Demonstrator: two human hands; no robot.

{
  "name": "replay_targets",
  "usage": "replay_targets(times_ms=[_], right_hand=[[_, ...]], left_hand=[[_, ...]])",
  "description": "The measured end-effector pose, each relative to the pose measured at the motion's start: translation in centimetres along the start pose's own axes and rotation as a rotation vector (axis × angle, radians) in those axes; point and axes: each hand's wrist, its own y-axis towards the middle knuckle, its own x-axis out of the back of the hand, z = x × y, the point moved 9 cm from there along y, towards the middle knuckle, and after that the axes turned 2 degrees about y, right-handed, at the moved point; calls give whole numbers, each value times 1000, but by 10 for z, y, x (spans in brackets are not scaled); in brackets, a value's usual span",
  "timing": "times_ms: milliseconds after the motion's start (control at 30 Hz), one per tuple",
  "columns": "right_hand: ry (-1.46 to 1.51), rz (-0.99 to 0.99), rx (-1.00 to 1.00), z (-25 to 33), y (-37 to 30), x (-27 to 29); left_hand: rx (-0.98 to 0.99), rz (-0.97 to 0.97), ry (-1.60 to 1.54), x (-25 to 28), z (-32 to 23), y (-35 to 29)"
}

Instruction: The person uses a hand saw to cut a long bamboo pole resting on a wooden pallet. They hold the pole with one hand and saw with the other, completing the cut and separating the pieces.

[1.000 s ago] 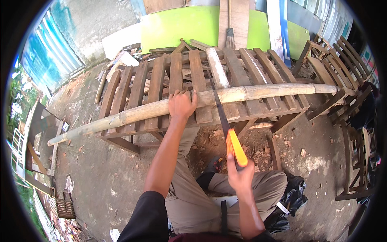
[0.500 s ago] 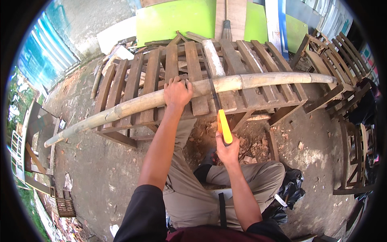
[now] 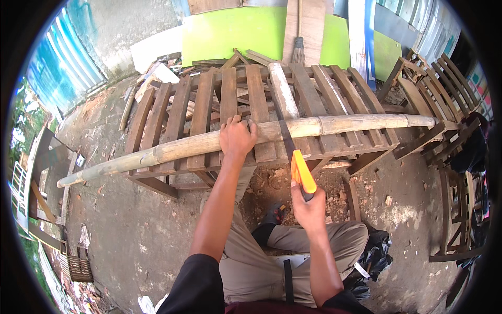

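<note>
A long bamboo pole (image 3: 188,148) lies across a slatted wooden bench (image 3: 183,112), both its ends reaching past the slats. My left hand (image 3: 238,137) is wrapped over the pole near its middle and presses it against the slats. Just right of that hand, the dark blade of a handsaw (image 3: 302,172) crosses the pole. Its orange handle is in my right hand (image 3: 308,204), whose fingers are closed around it. How deep the blade sits in the bamboo I cannot tell.
Wood chips (image 3: 272,180) litter the ground below the bench. A broom (image 3: 298,49) leans on boards at the back, beside a lime-green panel (image 3: 235,36). Wooden chairs (image 3: 418,83) stand at the right. A black plastic bag (image 3: 375,256) lies by my right knee.
The saw and my right hand have shifted slightly right and toward me, with the blade still across the pole. The view has tilted a little; my left hand keeps its hold on the pole.
</note>
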Motion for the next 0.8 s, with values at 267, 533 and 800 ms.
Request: replay_targets(times_ms=[267, 533, 800], right_hand=[[-131, 52, -77, 72, 21, -6], [4, 95, -83, 38, 38, -12], [266, -98, 107, -96, 7, -28]], left_hand=[[9, 34, -56, 4, -5, -10], [6, 18, -37, 5, -2, -11], [-4, 24, -28, 5, -10, -4]])
